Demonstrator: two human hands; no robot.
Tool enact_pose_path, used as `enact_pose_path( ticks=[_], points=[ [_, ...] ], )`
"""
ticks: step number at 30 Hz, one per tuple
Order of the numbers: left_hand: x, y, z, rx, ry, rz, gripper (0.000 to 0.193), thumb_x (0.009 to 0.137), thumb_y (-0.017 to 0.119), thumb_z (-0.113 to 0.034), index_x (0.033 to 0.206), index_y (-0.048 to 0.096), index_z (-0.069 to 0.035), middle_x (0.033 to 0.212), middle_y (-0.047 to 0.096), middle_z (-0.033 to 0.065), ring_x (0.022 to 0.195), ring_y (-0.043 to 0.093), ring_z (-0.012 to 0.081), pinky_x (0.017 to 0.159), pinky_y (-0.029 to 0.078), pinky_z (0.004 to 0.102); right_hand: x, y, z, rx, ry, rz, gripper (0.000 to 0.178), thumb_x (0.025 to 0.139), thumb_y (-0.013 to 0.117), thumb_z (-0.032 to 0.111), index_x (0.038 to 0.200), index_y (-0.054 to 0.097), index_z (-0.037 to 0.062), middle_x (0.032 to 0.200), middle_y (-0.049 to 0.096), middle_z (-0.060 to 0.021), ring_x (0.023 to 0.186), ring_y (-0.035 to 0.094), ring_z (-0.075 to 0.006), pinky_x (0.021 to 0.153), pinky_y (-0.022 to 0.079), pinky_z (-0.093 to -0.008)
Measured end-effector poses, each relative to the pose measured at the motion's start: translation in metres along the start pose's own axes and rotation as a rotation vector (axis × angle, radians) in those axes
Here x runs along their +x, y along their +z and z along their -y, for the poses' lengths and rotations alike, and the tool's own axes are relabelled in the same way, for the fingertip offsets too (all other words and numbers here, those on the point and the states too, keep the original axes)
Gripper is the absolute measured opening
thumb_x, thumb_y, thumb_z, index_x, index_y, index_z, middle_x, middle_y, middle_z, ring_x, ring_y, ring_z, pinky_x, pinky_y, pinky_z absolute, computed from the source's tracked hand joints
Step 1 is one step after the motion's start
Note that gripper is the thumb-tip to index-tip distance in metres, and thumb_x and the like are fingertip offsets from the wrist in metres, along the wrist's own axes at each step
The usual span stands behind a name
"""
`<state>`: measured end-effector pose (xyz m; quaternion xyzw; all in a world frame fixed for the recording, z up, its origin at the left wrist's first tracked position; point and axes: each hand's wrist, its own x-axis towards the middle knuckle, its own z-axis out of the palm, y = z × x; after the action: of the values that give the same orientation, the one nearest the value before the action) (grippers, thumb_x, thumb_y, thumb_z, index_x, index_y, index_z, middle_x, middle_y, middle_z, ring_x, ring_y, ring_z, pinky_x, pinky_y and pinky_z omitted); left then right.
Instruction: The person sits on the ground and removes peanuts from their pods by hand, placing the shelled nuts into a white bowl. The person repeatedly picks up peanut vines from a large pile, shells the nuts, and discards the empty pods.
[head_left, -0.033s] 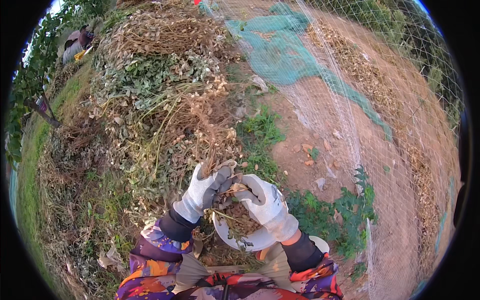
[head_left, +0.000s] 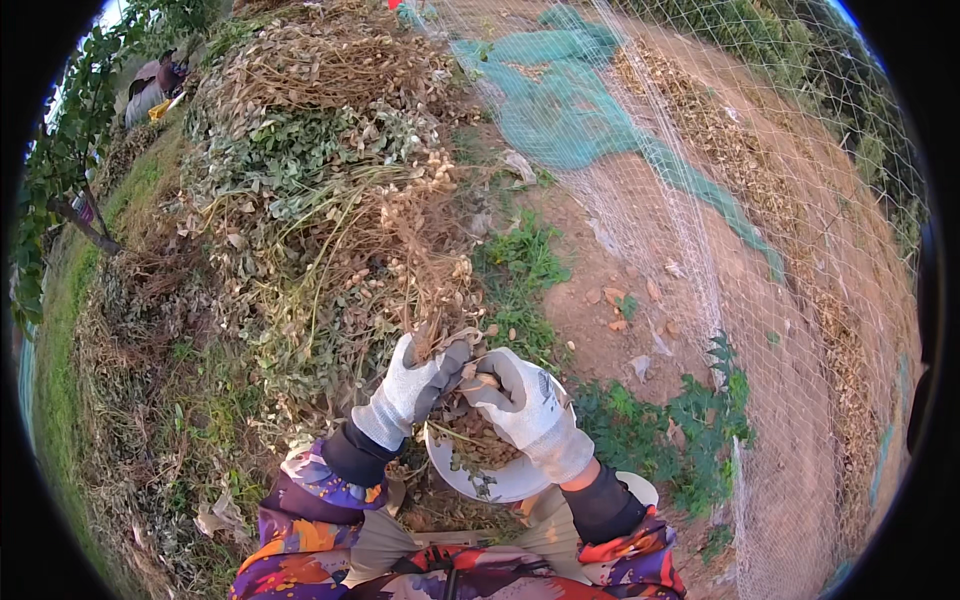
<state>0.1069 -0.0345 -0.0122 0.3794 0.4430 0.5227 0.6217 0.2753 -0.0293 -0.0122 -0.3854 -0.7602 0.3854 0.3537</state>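
My left hand (head_left: 412, 385), in a white glove with grey palm and fingers, is closed around the stems and roots of a dried peanut plant (head_left: 428, 335). Its brown tangle reaches up onto the heap beyond. Close beside it, my right hand (head_left: 520, 400), gloved the same way, pinches a pale peanut pod (head_left: 488, 380) between thumb and fingers. Under both hands stands a white bucket (head_left: 515, 483), holding many peanuts (head_left: 485, 448) and a leafy sprig lying over its left side. My right forearm and hand hide part of the bucket.
A long heap of pulled peanut plants (head_left: 330, 150) stretches ahead and left. To the right lie bare soil, white netting (head_left: 790, 330) and green mesh (head_left: 560, 110). Green weeds (head_left: 680, 430) grow beside the bucket. Far left, another person (head_left: 170, 75) is near a small tree (head_left: 75, 190).
My left hand has shifted slightly down and right, closer to my right hand. The plant's lower end has moved with it. The right fingers have turned a little around the pod.
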Motion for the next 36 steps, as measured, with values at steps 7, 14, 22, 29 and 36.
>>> enact_pose_path(
  ticks=[7, 14, 22, 29, 36],
  points=[
    [-0.013, 0.008, -0.025, -0.156, -0.231, 0.053, 0.04, 0.082, 0.066, -0.023, 0.113, 0.052, -0.002, 0.079, 0.058, 0.0016, 0.061, 0.051, 0.0079, 0.049, 0.043, 0.0225, 0.002, -0.008, -0.003, 0.321, 0.105, 0.025, 0.015, 0.085, 0.055, 0.016, 0.091, 0.052, 0.0018, 0.075, 0.049, -0.0007, 0.071, 0.045, -0.0108, 0.065, 0.04, -0.0242],
    [0.002, 0.005, 0.02, -0.014, -0.064, 0.177, 0.028, 0.085, 0.06, -0.014, 0.111, 0.053, -0.003, 0.092, 0.061, 0.0023, 0.077, 0.057, 0.0091, 0.065, 0.048, 0.0235, -0.002, 0.027, -0.039, 0.78, 0.368, -0.353, 0.023, 0.09, 0.051, 0.007, 0.109, 0.053, -0.0044, 0.096, 0.06, -0.0031, 0.087, 0.055, -0.0087, 0.078, 0.043, -0.0221],
    [0.002, 0.013, 0.035, 0.255, 0.252, 0.218, 0.027, 0.092, 0.049, -0.016, 0.116, 0.05, -0.003, 0.102, 0.059, 0.0044, 0.086, 0.059, 0.0123, 0.074, 0.049, 0.0245, -0.001, 0.018, -0.028, 1.004, 0.468, -0.35, 0.029, 0.093, 0.048, 0.021, 0.109, 0.053, -0.0028, 0.098, 0.061, -0.0063, 0.088, 0.057, -0.0123, 0.075, 0.047, -0.0264],
    [-0.006, 0.007, 0.024, 0.141, 0.059, 0.211, 0.039, 0.085, 0.061, -0.016, 0.119, 0.046, -0.004, 0.11, 0.056, 0.0087, 0.092, 0.06, 0.0191, 0.076, 0.052, 0.0295, 0.018, -0.011, -0.041, 0.388, 0.4, -0.367, 0.022, 0.088, 0.053, 0.022, 0.082, 0.057, 0.0009, 0.057, 0.053, -0.007, 0.057, 0.056, -0.0193, 0.055, 0.044, -0.0332],
    [-0.021, -0.008, -0.006, -0.147, 0.145, -0.068, 0.011, 0.085, 0.057, -0.019, 0.089, 0.05, -0.011, 0.063, 0.04, -0.0016, 0.049, 0.038, 0.0096, 0.044, 0.042, 0.0276, 0.02, -0.049, -0.083, -0.2, 0.409, -0.466, 0.015, 0.083, 0.055, 0.017, 0.083, 0.058, 0.0025, 0.072, 0.058, -0.0154, 0.071, 0.059, -0.0307, 0.063, 0.045, -0.0356]
  ],
)
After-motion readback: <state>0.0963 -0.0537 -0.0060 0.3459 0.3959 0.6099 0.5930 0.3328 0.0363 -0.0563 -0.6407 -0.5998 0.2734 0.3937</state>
